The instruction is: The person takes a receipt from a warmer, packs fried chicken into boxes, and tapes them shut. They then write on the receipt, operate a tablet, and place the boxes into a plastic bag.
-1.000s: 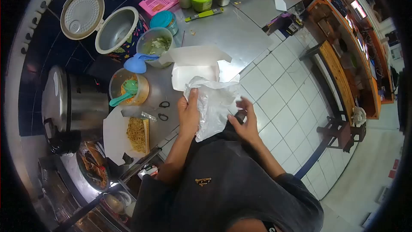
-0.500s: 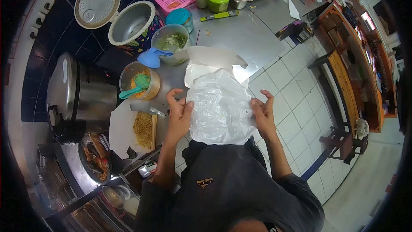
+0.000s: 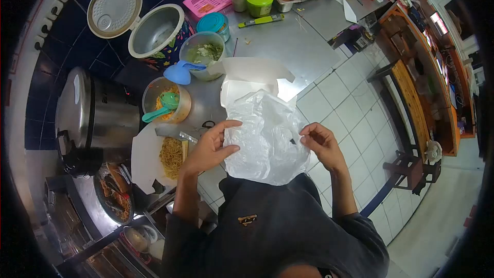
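Note:
A crinkled white plastic bag (image 3: 267, 144) hangs in front of my torso, covering the near part of an open white takeaway box (image 3: 249, 82). My left hand (image 3: 212, 146) is at the bag's left edge, thumb and fingers apart and touching the plastic. At the right edge my right hand (image 3: 321, 144) pinches the bag between thumb and fingers. To the left of my left hand, a second open white box (image 3: 144, 157) holds noodles (image 3: 172, 155).
Left of the bag stand a tub with a green spoon (image 3: 167, 104), a tub with a blue scoop (image 3: 178, 73) and a large steel cooker (image 3: 95, 118). An open rice cooker (image 3: 157, 31) is behind them. White floor tiles (image 3: 350, 108) lie to the right.
The bag has come slightly nearer my body and its surface has shifted. My left hand's thumb and fingers have spread apart. My right-hand fingers have closed in at the bag's edge.

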Available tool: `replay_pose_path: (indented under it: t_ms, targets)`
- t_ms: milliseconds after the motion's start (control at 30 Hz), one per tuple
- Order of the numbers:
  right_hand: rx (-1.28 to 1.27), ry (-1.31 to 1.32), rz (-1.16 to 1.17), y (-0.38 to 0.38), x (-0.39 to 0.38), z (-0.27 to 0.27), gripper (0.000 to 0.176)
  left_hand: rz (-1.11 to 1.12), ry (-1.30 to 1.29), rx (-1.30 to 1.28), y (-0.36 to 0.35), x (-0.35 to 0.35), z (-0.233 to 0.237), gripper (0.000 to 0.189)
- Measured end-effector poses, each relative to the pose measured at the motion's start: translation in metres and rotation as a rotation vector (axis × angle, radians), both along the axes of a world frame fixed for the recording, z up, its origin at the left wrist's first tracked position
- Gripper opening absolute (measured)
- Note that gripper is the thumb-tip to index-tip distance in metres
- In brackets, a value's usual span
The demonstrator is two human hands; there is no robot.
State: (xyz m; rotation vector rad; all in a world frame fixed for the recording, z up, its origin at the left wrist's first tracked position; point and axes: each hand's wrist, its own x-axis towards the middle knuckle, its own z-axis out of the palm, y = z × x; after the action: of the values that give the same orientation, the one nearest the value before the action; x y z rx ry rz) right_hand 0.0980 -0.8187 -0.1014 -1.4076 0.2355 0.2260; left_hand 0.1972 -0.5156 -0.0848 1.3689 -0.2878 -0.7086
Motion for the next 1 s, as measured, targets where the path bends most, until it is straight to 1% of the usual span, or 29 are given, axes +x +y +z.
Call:
replay_pose_path:
  t_ms: [33,67,100,167,200,267,300,367,400,467,500,567,600,667,700,767,800,833,867,900,967,1000]
  targets:
    - [-0.052,-0.015,-0.026,-0.003,0.000,-0.004,0.017,-0.024,-0.120,0.134,0.006,0.002,-0.007,0.040]
    - [-0.103,-0.030,-0.051,-0.004,0.000,-0.006,0.019,-0.048,-0.239,0.268,0.007,0.004,-0.004,0.042]
    - [-0.103,-0.030,-0.051,-0.004,0.000,-0.003,0.019,-0.048,-0.239,0.268,0.006,0.005,0.003,0.042]
    - [-0.161,0.044,-0.080,-0.002,0.002,0.006,0.021,-0.130,-0.498,0.663,0.005,0.008,0.025,0.036]
    - [-0.161,0.044,-0.079,-0.002,0.002,0.007,0.021,-0.130,-0.498,0.664,0.005,0.008,0.024,0.036]
    - [-0.063,-0.002,-0.024,-0.006,0.001,0.007,0.024,-0.048,-0.542,0.687,0.005,0.008,0.018,0.026]
    - [-0.062,-0.003,-0.024,-0.006,0.001,0.007,0.024,-0.047,-0.544,0.688,0.005,0.008,0.017,0.026]
    - [-0.172,-0.076,0.011,-0.007,0.001,0.007,0.026,0.040,-0.614,0.619,0.005,0.009,0.015,0.016]
    - [-0.171,-0.075,0.009,-0.008,0.001,0.006,0.026,0.037,-0.614,0.619,0.003,0.010,0.013,0.016]
    - [-0.157,-0.002,-0.044,-0.009,0.001,0.001,0.028,0.197,-0.793,0.435,0.000,0.014,0.006,0.013]
    - [-0.156,-0.004,-0.044,-0.009,0.003,-0.005,0.028,0.197,-0.795,0.436,0.000,0.015,0.000,0.013]
    - [-0.180,-0.225,-0.173,-0.006,0.008,-0.013,0.029,0.272,-0.760,0.301,-0.001,0.020,-0.012,0.009]
    - [-0.179,-0.225,-0.174,-0.001,0.010,-0.011,0.029,0.271,-0.760,0.302,-0.003,0.017,-0.014,0.009]
    - [-0.102,-0.222,-0.304,0.021,0.017,-0.005,0.031,0.323,-0.223,0.117,-0.011,0.009,-0.018,0.009]
    - [-0.102,-0.223,-0.307,0.027,0.019,-0.005,0.031,0.321,-0.224,0.117,-0.017,0.009,-0.020,0.009]
    - [-0.178,-0.045,-0.141,0.036,0.022,-0.010,0.031,0.389,-0.397,0.216,-0.026,0.009,-0.024,0.012]
    - [-0.175,0.023,-0.115,0.033,0.024,-0.026,0.028,0.391,-0.400,0.217,-0.027,0.011,-0.026,0.012]
    - [-0.173,0.022,-0.112,0.031,0.024,-0.035,0.028,0.441,-0.420,0.254,-0.027,0.012,-0.029,0.013]
    - [-0.058,0.053,-0.203,0.032,0.027,-0.035,0.026,0.490,-0.440,0.291,-0.026,0.013,-0.032,0.015]
    - [0.059,0.084,-0.294,0.034,0.030,-0.036,0.024,0.492,-0.441,0.294,-0.026,0.013,-0.039,0.015]
    - [0.076,0.054,-0.308,0.037,0.033,-0.038,0.021,0.542,-0.349,0.207,-0.026,0.013,-0.055,0.017]
    - [0.052,0.053,-0.315,0.037,0.034,-0.044,0.021,0.543,-0.350,0.209,-0.025,0.013,-0.059,0.017]
